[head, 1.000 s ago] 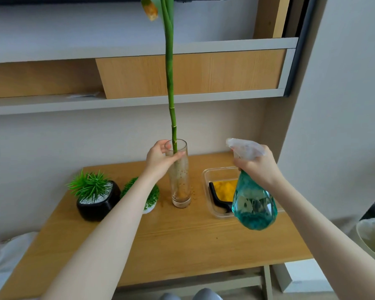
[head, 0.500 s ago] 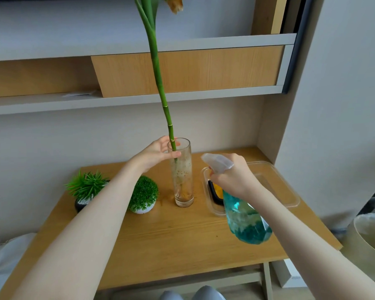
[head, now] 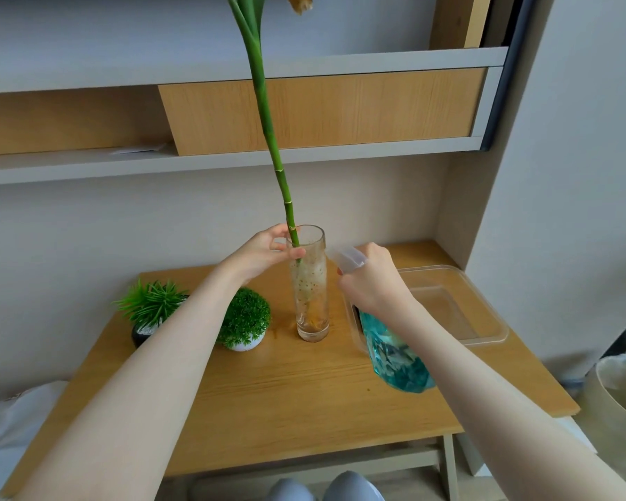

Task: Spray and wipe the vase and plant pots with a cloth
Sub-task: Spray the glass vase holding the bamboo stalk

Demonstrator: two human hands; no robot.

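Our left hand (head: 264,255) grips the tall clear glass vase (head: 309,283) at its rim, fingers curled; our right hand (head: 371,280) holds the teal spray bottle (head: 394,356), nozzle just beside the vase.

Bare tabletop (head: 286,399) lies open at 6 o'clock of the glass vase (head: 309,301). The white plant pot (head: 244,343) crowds 9 o'clock, the spray bottle (head: 394,352) and clear tray (head: 485,320) block 3 o'clock.

We see a tall clear glass cylinder vase (head: 309,287) upright mid-table with a green stalk, a white pot (head: 244,320) and black pot (head: 141,332) toward its left edge, and a teal spray bottle (head: 394,350) held right of the vase.
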